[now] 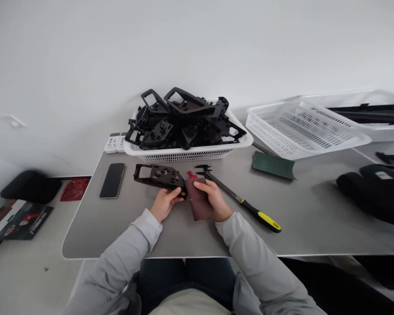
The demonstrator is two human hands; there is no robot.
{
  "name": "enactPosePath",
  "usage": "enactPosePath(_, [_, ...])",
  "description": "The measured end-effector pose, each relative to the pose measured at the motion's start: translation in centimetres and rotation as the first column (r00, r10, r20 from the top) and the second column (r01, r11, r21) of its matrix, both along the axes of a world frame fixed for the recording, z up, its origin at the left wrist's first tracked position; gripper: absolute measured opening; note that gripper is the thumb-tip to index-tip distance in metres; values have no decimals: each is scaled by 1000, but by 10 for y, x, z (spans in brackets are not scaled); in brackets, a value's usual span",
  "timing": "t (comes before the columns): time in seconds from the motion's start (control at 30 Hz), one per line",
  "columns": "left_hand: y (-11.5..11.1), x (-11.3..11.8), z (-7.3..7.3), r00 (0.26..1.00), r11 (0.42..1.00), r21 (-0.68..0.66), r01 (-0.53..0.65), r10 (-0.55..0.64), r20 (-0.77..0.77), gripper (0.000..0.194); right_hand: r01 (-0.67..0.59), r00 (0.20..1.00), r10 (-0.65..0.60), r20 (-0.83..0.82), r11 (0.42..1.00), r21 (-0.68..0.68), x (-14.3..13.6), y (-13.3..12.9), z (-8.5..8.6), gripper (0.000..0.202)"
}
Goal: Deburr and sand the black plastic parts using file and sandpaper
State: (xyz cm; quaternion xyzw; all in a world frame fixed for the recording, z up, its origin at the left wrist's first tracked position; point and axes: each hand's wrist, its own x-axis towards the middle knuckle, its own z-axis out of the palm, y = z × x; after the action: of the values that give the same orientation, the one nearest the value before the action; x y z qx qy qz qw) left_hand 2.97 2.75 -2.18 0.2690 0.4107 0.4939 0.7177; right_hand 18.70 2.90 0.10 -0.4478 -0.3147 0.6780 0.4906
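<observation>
My left hand (164,202) grips the near end of a flat black plastic frame part (157,176) that lies on the grey table (118,227). Beside it, my right hand (214,199) holds a dark reddish-brown sheet of sandpaper (198,202) against the table, right next to that end of the part. A small red piece (192,175) shows just behind the sheet. A black file with a yellow-and-black handle (245,204) lies diagonally to the right of my right hand.
A white basket (186,153) heaped with black plastic parts stands behind my hands. An empty white basket (301,131) sits at the right, a green sandpaper sheet (273,165) before it. A phone (112,180) lies left; black bag (374,192) far right.
</observation>
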Motion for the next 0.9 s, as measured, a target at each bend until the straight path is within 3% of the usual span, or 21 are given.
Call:
enactPosePath(0.1, [3, -2, 0, 994, 993, 31, -110, 110, -18, 39, 58, 993, -65, 94, 995, 75, 1, -1, -1, 28])
enactPosePath(0.2, [5, -3, -3, 988, 986, 90, -138, 143, -61, 40, 19, 966, -81, 245, 969, 245, -2, -4, -1, 27])
enactPosePath(0.33, [4, -4, -8, 979, 979, 185, -82, 114, -169, 43, -107, 886, -139, 442, 867, 487, -7, -9, 0, 21])
enactPosePath(0.43, [2, -4, -11, 960, 971, 237, -34, 98, -261, 48, -175, 837, -198, 510, 787, 592, -9, -9, -2, 22])
enactPosePath(0.63, [2, -5, -13, 932, 951, 302, 71, 45, -361, 52, -193, 798, -234, 556, 774, 603, -7, -6, -8, 21])
enactPosePath(0.9, [2, -5, -14, 932, 945, 321, 62, 60, -357, 49, -207, 779, -254, 573, 760, 617, -6, -7, -6, 20])
